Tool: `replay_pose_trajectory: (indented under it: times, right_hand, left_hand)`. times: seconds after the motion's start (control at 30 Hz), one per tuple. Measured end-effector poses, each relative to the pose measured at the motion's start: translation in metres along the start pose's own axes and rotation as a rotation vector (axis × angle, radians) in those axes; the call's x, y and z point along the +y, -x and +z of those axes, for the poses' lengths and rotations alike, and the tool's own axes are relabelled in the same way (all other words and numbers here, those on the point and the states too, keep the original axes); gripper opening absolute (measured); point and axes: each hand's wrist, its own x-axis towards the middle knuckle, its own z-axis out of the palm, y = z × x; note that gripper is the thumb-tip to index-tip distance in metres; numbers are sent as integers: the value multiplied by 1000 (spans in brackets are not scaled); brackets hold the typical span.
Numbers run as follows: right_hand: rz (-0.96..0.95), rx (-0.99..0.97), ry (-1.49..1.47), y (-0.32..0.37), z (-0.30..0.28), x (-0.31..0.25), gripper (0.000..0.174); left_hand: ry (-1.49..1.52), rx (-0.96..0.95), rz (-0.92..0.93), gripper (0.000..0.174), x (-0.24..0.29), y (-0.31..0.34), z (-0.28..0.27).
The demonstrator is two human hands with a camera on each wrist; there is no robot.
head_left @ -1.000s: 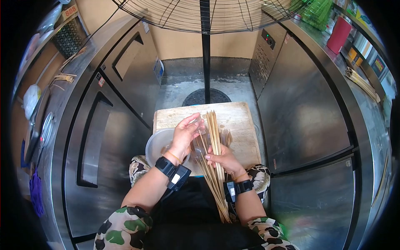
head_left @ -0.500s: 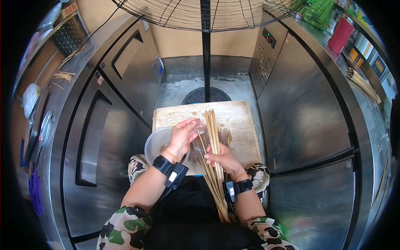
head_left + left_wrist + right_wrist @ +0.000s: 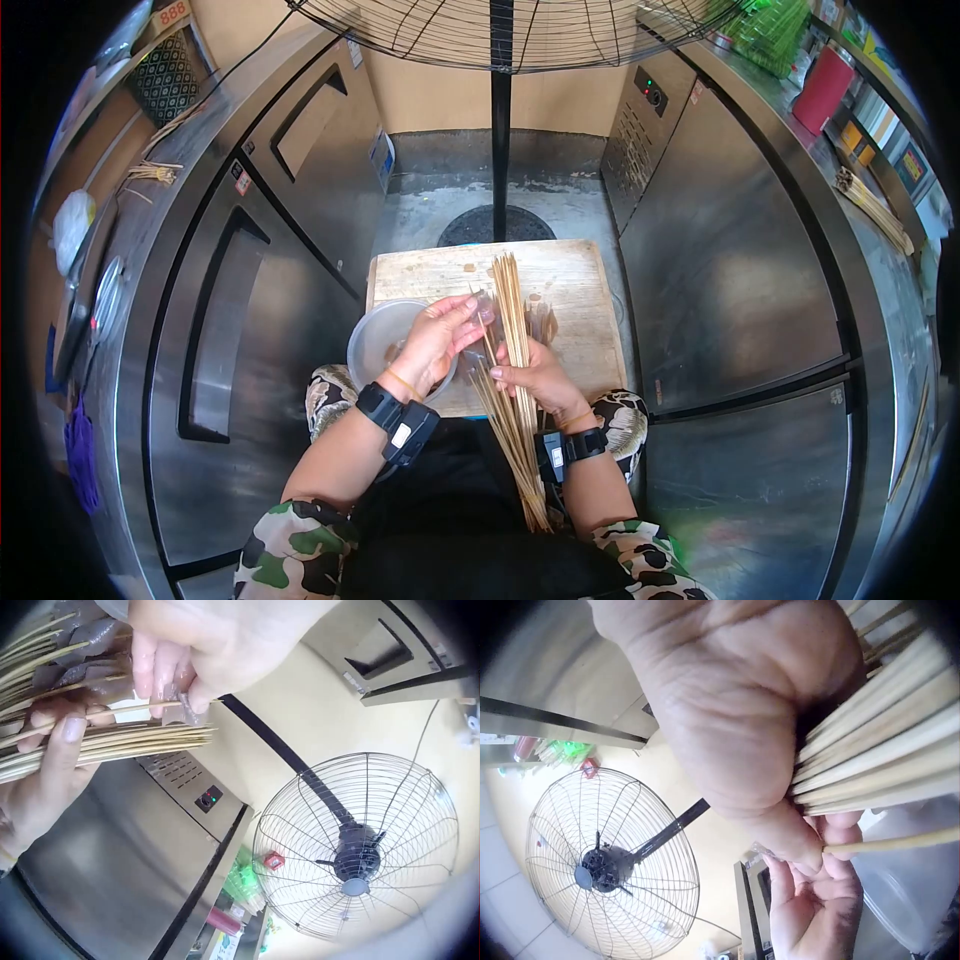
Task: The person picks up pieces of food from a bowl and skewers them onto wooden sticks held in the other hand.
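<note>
My left hand pinches a glossy, dark, see-through slice of food between thumb and fingers. The tip of a single bamboo skewer meets the slice. My right hand grips a thick bundle of bamboo skewers, pointed ends up, and its thumb and a finger pinch that single skewer. Skewers bearing similar dark slices fan out beside the bundle, also in the right hand, their lower ends reaching toward the lap. Below the left hand stands a clear plastic bowl, partly hidden by the wrist.
A wooden board lies in front of the knees. Beyond it rises the black pole of a wire-caged fan. Steel cabinets close in on both sides, with more skewers on the right counter.
My left hand has come down slightly, bringing the slice to the single skewer's tip. The right hand keeps its hold on the skewers, almost still. The head view has shifted slightly.
</note>
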Motion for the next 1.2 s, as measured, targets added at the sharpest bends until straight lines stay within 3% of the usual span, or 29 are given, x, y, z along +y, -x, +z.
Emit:
replay_pose_trajectory:
  times: [0.23,0.53,0.73,0.87,1.2]
  right_hand:
    - [-4,-11,-4,1,2,-3,28]
    - [-31,-12,-11,2,0,-3,27]
    - [-16,-38,16,3,2,-5,24]
    - [-23,-35,21,3,2,-4,24]
    - [-15,-40,22,1,1,-3,26]
  left_hand:
    - [-86,53,112,15,-4,-6,2]
    - [-215,-97,-54,13,-7,2,-6]
    - [90,-6,104,17,4,-10,-3]
    - [50,90,158,20,10,-18,-4]
    - [-195,-15,211,21,18,-18,4]
